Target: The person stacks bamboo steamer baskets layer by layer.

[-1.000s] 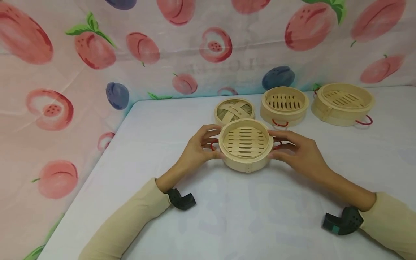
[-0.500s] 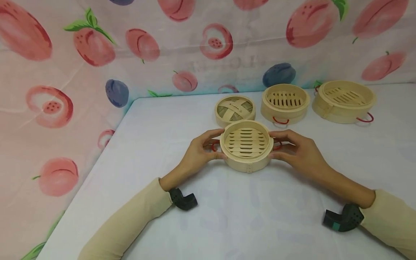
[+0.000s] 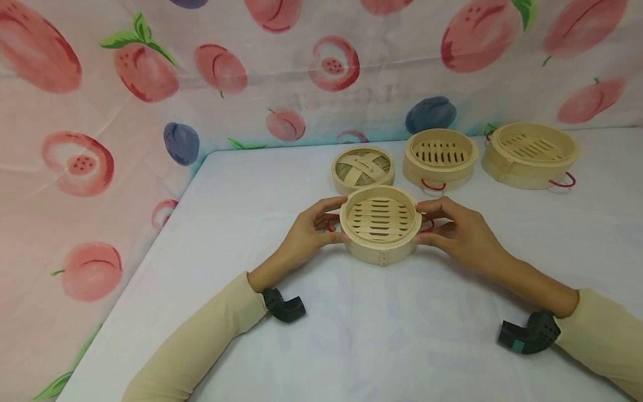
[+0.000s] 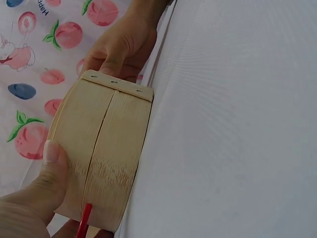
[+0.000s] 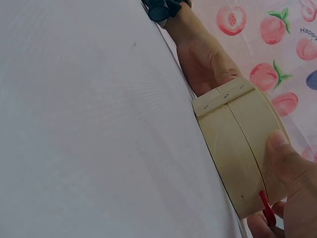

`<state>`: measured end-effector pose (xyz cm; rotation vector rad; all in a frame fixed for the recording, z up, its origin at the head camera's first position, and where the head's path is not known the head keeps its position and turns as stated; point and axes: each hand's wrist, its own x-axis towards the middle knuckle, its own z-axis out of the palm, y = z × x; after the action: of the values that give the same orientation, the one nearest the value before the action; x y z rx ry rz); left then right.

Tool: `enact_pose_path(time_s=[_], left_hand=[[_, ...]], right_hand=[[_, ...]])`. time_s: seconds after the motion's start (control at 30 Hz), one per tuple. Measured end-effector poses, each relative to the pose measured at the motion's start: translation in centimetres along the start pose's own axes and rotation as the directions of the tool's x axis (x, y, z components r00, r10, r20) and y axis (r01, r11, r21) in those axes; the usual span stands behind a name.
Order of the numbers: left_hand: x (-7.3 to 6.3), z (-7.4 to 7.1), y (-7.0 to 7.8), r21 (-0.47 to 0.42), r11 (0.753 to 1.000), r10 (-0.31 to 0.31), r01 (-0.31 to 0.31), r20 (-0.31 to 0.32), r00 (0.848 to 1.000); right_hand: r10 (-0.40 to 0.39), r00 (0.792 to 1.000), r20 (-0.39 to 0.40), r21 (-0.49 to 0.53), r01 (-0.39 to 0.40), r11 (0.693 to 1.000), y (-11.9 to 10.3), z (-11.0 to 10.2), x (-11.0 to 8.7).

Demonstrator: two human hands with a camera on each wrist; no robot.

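A round bamboo steamer basket (image 3: 380, 220) with a slatted floor and red side handles is held between both hands at mid-table in the head view. My left hand (image 3: 311, 226) grips its left side, the thumb toward the front and fingers toward the back. On the opposite side my right hand (image 3: 459, 231) grips it the same way. Both wrist views show the basket's wall (image 4: 106, 148) close up, its lower edge at the white cloth; whether it bears on the cloth I cannot tell. A thumb (image 5: 282, 153) presses the wall above the red handle (image 5: 267, 208).
Just behind the held basket sits a small steamer with a woven lid (image 3: 363, 169). Right of it stand a medium steamer basket (image 3: 439, 159) and a larger one (image 3: 529, 156), both with red handles. A fruit-printed cloth (image 3: 276, 72) hangs behind the white table (image 3: 321, 346).
Hands and basket stay almost in place, with a slight shift to the right in the first half second. The view itself has tilted a little.
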<state>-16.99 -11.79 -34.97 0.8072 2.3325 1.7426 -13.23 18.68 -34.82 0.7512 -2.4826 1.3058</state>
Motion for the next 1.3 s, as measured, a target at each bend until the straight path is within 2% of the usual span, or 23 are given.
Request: enact_pose_path(time_s=[0.17,0.37,0.7,0.77,1.0,1.3], left_hand=[[0.1,0.1,-0.3,-0.006,1.0,0.008,-0.008,0.01,1.0],[0.0,0.0,-0.3,0.012,1.0,-0.012,0.011,0.001,1.0],[0.1,0.1,-0.3,0.029,1.0,0.002,-0.002,-0.004,1.0],[0.1,0.1,-0.1,0.032,0.999,-0.004,0.004,-0.005,1.0],[-0.5,0.2,2.4,0.037,0.999,-0.018,0.017,0.006,1.0],[0.0,0.1,-0.1,0.037,0.999,0.001,-0.001,0.002,1.0]], right_hand=[[-0.042,0.999,0.005,-0.046,0.042,0.998,0.0,-0.2,0.0],[-0.068,0.997,0.041,-0.049,0.07,0.996,0.2,-0.5,0.3],[-0.082,0.991,0.108,-0.032,0.086,0.996,0.4,-1.1,0.7],[-0.088,0.989,0.115,-0.035,0.093,0.995,0.4,-1.2,0.8],[-0.083,0.987,0.136,-0.066,0.093,0.994,0.4,-1.6,1.0],[-0.099,0.985,0.142,-0.078,0.111,0.991,0.8,-2.0,1.0]])
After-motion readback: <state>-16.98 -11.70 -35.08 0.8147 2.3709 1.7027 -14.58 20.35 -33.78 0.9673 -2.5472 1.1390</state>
